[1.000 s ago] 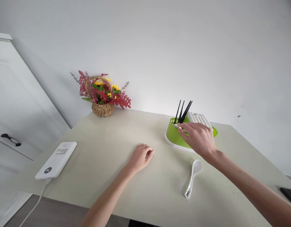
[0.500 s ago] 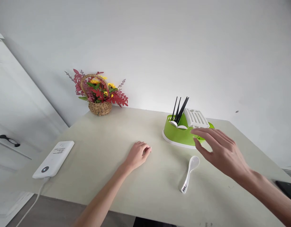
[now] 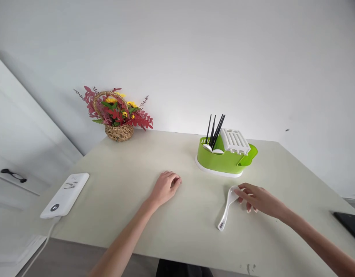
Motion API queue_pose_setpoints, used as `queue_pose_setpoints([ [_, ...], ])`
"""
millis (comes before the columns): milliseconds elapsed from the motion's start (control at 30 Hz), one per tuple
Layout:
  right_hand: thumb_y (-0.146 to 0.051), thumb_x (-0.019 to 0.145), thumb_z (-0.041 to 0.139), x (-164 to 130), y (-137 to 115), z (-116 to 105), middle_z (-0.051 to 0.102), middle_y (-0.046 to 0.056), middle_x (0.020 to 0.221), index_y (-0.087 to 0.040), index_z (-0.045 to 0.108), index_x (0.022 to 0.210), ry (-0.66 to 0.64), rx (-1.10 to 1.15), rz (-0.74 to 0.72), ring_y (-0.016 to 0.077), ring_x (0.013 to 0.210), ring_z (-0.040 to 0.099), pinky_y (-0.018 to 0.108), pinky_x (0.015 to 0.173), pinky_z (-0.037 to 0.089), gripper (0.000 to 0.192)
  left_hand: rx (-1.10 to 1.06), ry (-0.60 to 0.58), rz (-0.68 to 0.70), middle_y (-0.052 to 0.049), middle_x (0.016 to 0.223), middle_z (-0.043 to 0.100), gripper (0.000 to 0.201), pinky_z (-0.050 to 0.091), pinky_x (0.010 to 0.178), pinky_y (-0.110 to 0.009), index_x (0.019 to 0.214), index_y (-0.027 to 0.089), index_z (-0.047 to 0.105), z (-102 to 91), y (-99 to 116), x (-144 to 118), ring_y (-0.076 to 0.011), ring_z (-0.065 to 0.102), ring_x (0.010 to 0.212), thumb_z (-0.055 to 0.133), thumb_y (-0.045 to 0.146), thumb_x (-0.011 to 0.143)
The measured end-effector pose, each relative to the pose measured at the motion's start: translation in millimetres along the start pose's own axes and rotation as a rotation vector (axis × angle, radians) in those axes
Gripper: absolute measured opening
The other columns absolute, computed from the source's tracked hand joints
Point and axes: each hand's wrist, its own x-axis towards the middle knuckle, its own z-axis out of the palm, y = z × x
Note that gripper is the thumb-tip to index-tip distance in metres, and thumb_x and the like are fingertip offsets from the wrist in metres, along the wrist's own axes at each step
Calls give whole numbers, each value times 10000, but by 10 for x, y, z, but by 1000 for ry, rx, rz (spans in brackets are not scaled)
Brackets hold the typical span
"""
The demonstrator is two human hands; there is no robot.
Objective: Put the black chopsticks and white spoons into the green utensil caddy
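A white spoon (image 3: 226, 207) lies flat on the pale table (image 3: 131, 215), its bowl pointing away from me. My right hand (image 3: 257, 199) rests on the table beside it, fingertips touching the spoon's bowl, not lifting it. My left hand (image 3: 165, 187) lies loosely curled on the table near the middle, holding nothing. Behind the spoon stands a green cutlery holder (image 3: 223, 161) with black chopsticks (image 3: 214, 130) upright in it, two white spoon bowls inside, and a white slotted insert (image 3: 235, 140).
A wicker basket of red and yellow flowers (image 3: 116, 115) stands at the back left by the wall. A white power bank (image 3: 65, 189) with a cable lies near the left edge. A black phone (image 3: 349, 224) sits at the right edge. A white door (image 3: 12, 154) stands on the left.
My right hand has left the green holder, where a white spoon now sits, and come down toward me onto the spoon lying on the table. My left hand has stayed put.
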Motion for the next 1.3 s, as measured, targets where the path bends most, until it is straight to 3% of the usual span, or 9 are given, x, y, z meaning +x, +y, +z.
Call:
queue_pose_setpoints([
  [200, -553, 1036, 407, 62, -212, 167, 771, 15, 754, -244, 594, 772, 31, -2, -265, 186, 535, 707, 277, 485, 504, 447, -13, 7, -8, -26, 844, 726, 297, 485, 891, -385, 826, 238, 658, 2, 8, -17, -207, 619, 841, 463, 322, 1033],
  [333, -559, 1030, 453, -124, -604, 23, 757, 8, 733, -250, 600, 771, 153, -21, -357, 174, 555, 689, 280, 527, 515, 429, 9, 5, 16, -20, 822, 726, 308, 475, 899, -385, 808, 236, 645, 4, -4, -6, -200, 621, 821, 451, 305, 1037],
  [433, -634, 997, 489, -323, -1009, -271, 728, 0, 665, -264, 669, 843, 388, -74, -362, 161, 519, 630, 276, 514, 481, 440, 10, 5, 19, -18, 829, 733, 306, 466, 909, -381, 798, 235, 639, 2, -8, 5, -200, 627, 832, 457, 292, 1037],
  [500, -668, 973, 509, -430, -1282, -505, 743, 7, 694, -269, 695, 903, 602, -102, -370, 157, 486, 602, 276, 466, 436, 446, -1, 7, 17, -17, 839, 737, 290, 463, 912, -377, 803, 236, 642, 0, -9, 4, -201, 629, 840, 471, 283, 1031],
  [567, -637, 973, 537, -479, -1524, -724, 754, 11, 716, -272, 690, 914, 855, -172, -394, 169, 556, 654, 283, 550, 469, 401, -11, 11, 19, -15, 837, 735, 273, 462, 911, -372, 807, 238, 644, -2, -12, -6, -201, 628, 837, 482, 272, 1024],
  [733, -474, 1005, 530, -254, -1910, -1058, 788, 40, 848, -245, 648, 943, 1182, -466, -426, 196, 688, 701, 327, 698, 439, 264, -8, 23, 24, -19, 818, 720, 253, 463, 889, -361, 812, 232, 647, 10, -41, -36, -200, 623, 828, 498, 260, 1014],
  [800, -452, 1011, 502, -73, -1986, -1079, 796, 49, 909, -243, 648, 973, 1183, -601, -415, 200, 696, 682, 321, 654, 371, 258, -9, 28, 28, -19, 815, 721, 253, 461, 890, -362, 813, 231, 651, 21, -56, -44, -199, 622, 829, 504, 264, 1016],
  [1000, -426, 1023, 426, 372, -2067, -823, 776, 39, 823, -230, 672, 973, 946, -830, -411, 159, 570, 580, 303, 599, 254, 318, -21, 27, 32, -19, 794, 712, 282, 462, 893, -367, 810, 232, 663, 45, -80, -65, -197, 626, 817, 494, 286, 1029],
  [1300, -432, 1026, 393, 539, -2119, -419, 719, 45, 680, -245, 674, 960, 756, -980, -380, 193, 550, 588, 313, 604, 255, 343, 6, 24, 52, -29, 785, 705, 307, 458, 872, -371, 806, 235, 668, 77, -109, -56, -206, 623, 807, 480, 304, 1038],
])
